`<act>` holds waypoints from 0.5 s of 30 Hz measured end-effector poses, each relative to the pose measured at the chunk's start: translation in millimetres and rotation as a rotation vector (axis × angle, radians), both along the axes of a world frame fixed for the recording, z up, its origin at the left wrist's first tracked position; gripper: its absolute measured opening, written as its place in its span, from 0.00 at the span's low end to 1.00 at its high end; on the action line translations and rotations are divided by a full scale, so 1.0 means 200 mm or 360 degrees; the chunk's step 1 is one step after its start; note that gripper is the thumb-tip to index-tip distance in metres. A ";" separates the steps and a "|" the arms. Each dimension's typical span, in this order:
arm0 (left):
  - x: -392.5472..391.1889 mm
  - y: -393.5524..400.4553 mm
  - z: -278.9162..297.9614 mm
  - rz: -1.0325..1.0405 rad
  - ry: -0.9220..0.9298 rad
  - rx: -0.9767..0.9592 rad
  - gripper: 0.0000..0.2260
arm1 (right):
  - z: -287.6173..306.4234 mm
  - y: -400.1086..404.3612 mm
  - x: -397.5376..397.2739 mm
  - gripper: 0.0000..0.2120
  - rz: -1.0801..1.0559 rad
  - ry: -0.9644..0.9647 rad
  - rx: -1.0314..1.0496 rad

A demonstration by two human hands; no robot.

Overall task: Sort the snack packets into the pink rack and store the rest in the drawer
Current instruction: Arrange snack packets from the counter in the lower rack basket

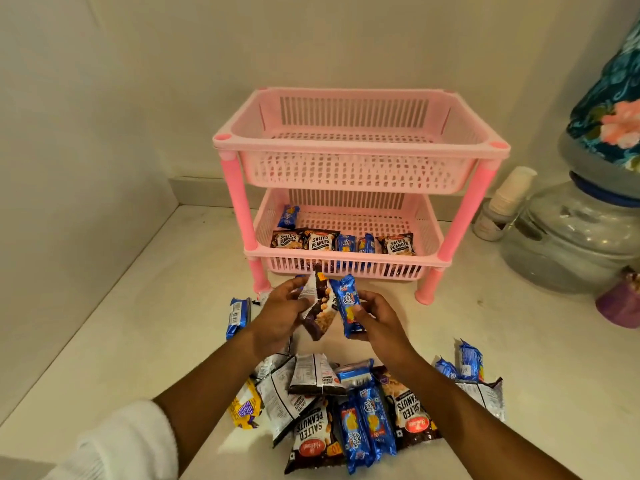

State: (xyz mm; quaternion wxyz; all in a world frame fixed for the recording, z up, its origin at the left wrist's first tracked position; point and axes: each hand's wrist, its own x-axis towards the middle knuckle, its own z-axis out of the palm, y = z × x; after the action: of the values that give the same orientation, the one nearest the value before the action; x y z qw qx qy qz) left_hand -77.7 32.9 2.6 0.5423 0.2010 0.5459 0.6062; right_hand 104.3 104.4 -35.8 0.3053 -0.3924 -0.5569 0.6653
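Two hands meet just in front of the pink rack [360, 147], which stands toward the bench's [519, 341] back edge. The left hand [280, 315] grips a dark peanut packet [320, 318]; the right hand [379, 323] pinches a blue biscuit packet [348, 303] upright beside it. The rack's top tier is bare, while its lower tier holds a row of packets along the front rim. More loose packets [367, 410] crowd the near edge under the forearms. Open bench lies at the left; jars [571, 237] crowd the right.
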 end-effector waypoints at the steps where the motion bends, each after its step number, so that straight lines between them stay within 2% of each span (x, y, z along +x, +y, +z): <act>1: 0.02 0.01 0.01 -0.0009 -0.0097 0.0024 0.16 | 0.02 -0.01 -0.03 0.13 -0.0018 0.0026 -0.0003; 6: 0.07 0.02 0.06 -0.0154 -0.0383 0.0149 0.16 | 0.09 -0.03 -0.12 0.13 -0.0141 -0.0012 0.0137; 9: 0.06 0.03 0.10 -0.0389 -0.0226 0.0258 0.20 | 0.13 -0.03 -0.14 0.14 -0.0140 -0.0041 0.0281; 11: 0.04 0.04 0.11 -0.0500 -0.0055 0.0216 0.23 | 0.15 -0.02 -0.14 0.15 -0.0144 -0.0054 0.0368; 15: -0.02 0.09 0.15 -0.0467 0.0005 0.0079 0.18 | 0.20 0.03 -0.17 0.16 -0.0151 -0.0020 0.0408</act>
State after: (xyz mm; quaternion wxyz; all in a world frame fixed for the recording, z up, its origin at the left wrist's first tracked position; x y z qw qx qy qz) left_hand -80.9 51.6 32.0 0.6191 0.2928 0.4965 0.5334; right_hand 70.7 110.2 4.0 0.3806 -0.3804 -0.6201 0.5709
